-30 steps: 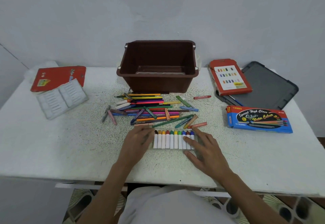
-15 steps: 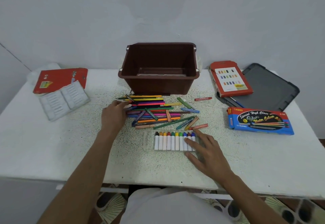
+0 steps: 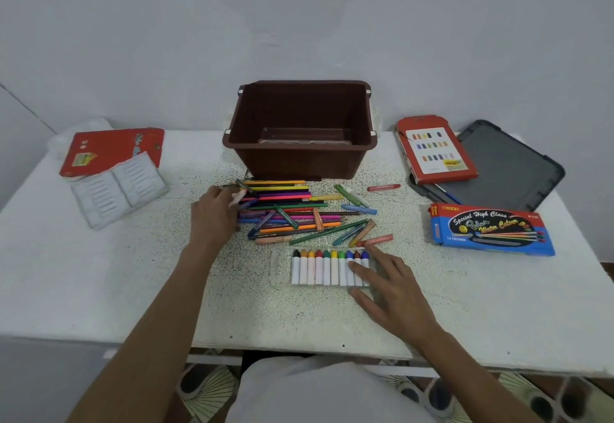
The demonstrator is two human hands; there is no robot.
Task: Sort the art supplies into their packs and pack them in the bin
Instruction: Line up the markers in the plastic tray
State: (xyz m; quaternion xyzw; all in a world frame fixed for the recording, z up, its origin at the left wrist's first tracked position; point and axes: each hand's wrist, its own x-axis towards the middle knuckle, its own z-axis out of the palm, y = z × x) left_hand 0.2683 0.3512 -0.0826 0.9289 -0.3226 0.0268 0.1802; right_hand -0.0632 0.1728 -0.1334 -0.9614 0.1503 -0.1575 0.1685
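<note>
Left hand (image 3: 216, 215) curls its fingertips round what looks like a white-barrelled marker (image 3: 238, 197) at the left edge of the loose pile (image 3: 292, 213) of pencils and crayons, just in front of the brown bin (image 3: 299, 163). The marker is probably light, stiff and smooth, so it may roll or slip. A pinch at mid-barrel, not at the cap, should hold it best. Its likely place is the clear tray (image 3: 277, 268) nearer the person, where 10 markers (image 3: 319, 269) lie side by side. The tray looks thin and flexible. The right hand (image 3: 392, 293) rests on its right end, fingers spread flat, gripping nothing. The blue pack (image 3: 491, 229) lies well apart to the right.
</note>
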